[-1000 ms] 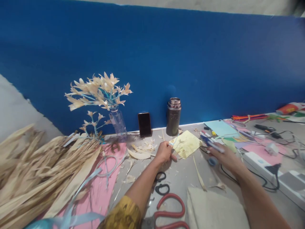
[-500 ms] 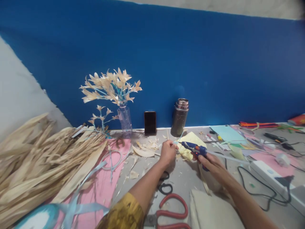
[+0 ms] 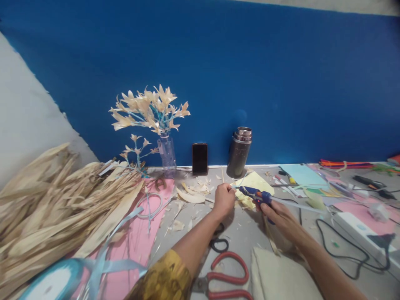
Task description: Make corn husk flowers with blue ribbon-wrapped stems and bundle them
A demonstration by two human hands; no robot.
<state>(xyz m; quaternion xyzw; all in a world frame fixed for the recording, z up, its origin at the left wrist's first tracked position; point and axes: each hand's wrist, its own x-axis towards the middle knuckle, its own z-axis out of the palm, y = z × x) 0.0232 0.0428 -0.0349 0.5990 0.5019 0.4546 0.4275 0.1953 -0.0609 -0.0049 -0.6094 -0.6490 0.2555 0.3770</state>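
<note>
My left hand (image 3: 223, 199) is closed in a fist round a thin stick (image 3: 223, 175) that stands up from it, above the grey table (image 3: 246, 233). My right hand (image 3: 276, 211) grips a blue glue gun (image 3: 254, 194) whose nozzle points left and almost touches my left hand. A yellow paper sheet (image 3: 254, 183) lies just behind both hands. Pale husk scraps (image 3: 193, 192) are scattered to the left of my left hand.
A vase of husk flowers (image 3: 151, 114), a phone (image 3: 199, 158) and a steel flask (image 3: 239, 146) stand against the blue wall. Dried husks (image 3: 53, 200) pile at left beside pink paper (image 3: 131, 246) and blue ribbon (image 3: 103, 262). Red scissors (image 3: 229, 279) and black scissors (image 3: 218, 243) lie near. Cables (image 3: 343, 250), coloured papers at right.
My right hand picked up the glue gun from the right and brought its nozzle to my left hand. The view shifted slightly left.
</note>
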